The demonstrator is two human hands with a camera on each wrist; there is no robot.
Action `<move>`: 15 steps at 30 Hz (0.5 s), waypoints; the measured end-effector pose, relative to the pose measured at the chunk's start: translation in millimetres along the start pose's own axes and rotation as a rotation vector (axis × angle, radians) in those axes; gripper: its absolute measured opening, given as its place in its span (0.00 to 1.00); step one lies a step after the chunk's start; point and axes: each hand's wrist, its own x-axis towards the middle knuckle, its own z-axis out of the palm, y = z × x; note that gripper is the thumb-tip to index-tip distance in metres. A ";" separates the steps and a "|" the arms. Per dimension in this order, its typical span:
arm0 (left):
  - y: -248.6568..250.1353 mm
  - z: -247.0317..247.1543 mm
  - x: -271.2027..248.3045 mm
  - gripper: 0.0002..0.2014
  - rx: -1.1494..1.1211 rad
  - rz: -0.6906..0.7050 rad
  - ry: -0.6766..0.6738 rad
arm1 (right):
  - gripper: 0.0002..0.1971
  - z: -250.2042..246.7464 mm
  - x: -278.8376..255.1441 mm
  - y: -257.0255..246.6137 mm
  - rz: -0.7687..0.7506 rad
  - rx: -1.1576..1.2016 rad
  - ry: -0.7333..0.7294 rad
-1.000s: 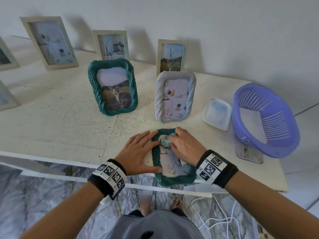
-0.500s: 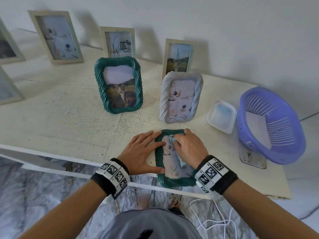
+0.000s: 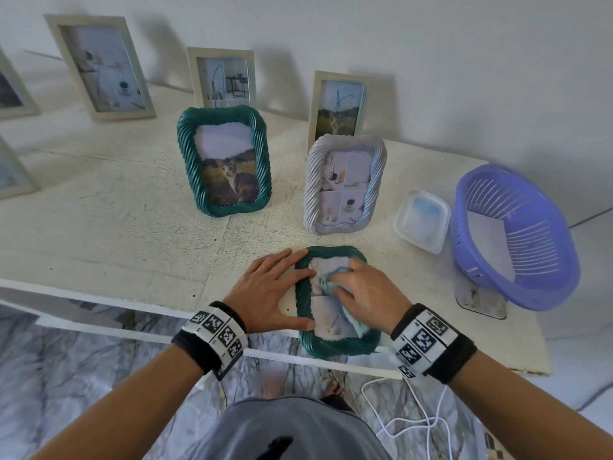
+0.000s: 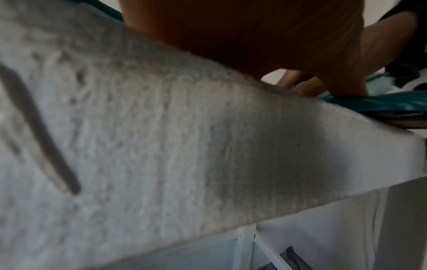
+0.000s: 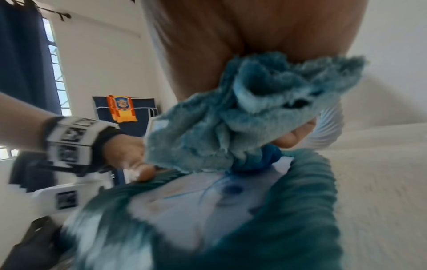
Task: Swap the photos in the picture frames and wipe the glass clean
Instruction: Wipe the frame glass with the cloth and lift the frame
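With the flat left hand pressing the teal rope-patterned picture frame lying at the white table's front edge, the right hand bunches a fluffy blue cloth on its glass; a hard stroke could push the overhanging frame off.

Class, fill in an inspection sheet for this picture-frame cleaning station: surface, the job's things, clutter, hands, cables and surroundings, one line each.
Surface: white table, rough-textured, with scuffs.
Job's things: green frame lying flat at the table's near edge, overhanging it; blue cloth on its glass; green cat-photo frame and white frame standing behind.
Clutter: purple basket tipped on its side; clear plastic tub beside it.
Hands: left hand flat, fingers straight, pressing the frame's left rim; right hand gripping the cloth.
Cables: white cable on the floor below the table.
Surroundings: pale wooden frames leaning against a white wall; marble-patterned floor.
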 end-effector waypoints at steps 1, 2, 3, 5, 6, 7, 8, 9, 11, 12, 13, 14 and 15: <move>-0.2 0.1 -0.5 0.47 -0.005 -0.002 0.002 | 0.14 0.9 -8.5 0.0 -0.043 0.017 -0.038; -0.6 0.2 -0.7 0.47 -0.009 -0.004 0.004 | 0.14 2.7 -14.5 1.6 -0.083 0.015 -0.057; -0.6 -0.1 -0.5 0.47 -0.012 -0.004 0.006 | 0.14 3.7 -16.6 3.8 -0.105 0.009 -0.052; 0.0 -0.3 0.1 0.47 -0.014 -0.001 0.005 | 0.13 4.4 -9.4 9.4 -0.090 -0.018 0.005; 0.3 0.0 0.2 0.47 -0.013 0.000 0.004 | 0.13 5.0 -2.7 11.8 -0.062 -0.041 0.048; 0.3 -0.1 0.4 0.47 -0.014 0.000 0.003 | 0.13 4.2 4.0 12.1 -0.022 -0.055 0.089; 0.4 0.0 0.3 0.47 -0.017 0.001 0.003 | 0.13 3.8 9.4 11.6 0.024 -0.053 0.119; 0.3 0.0 0.2 0.47 -0.019 0.003 0.006 | 0.13 3.7 12.5 10.2 0.059 -0.045 0.132; 0.0 -0.1 0.1 0.47 -0.018 0.004 0.010 | 0.14 5.5 10.1 5.1 0.071 -0.010 0.123; 0.2 0.0 0.2 0.47 -0.015 0.002 0.009 | 0.15 6.7 4.2 2.9 0.043 0.019 0.099; 0.3 0.0 0.4 0.47 -0.013 0.002 0.009 | 0.15 7.7 -3.8 1.5 -0.006 0.050 0.063; 0.5 0.0 0.7 0.47 -0.012 0.002 0.009 | 0.15 8.7 -12.7 1.2 -0.065 0.078 0.020; 0.8 -0.1 0.7 0.47 -0.012 0.002 0.008 | 0.15 9.2 -20.6 1.4 -0.118 0.085 -0.019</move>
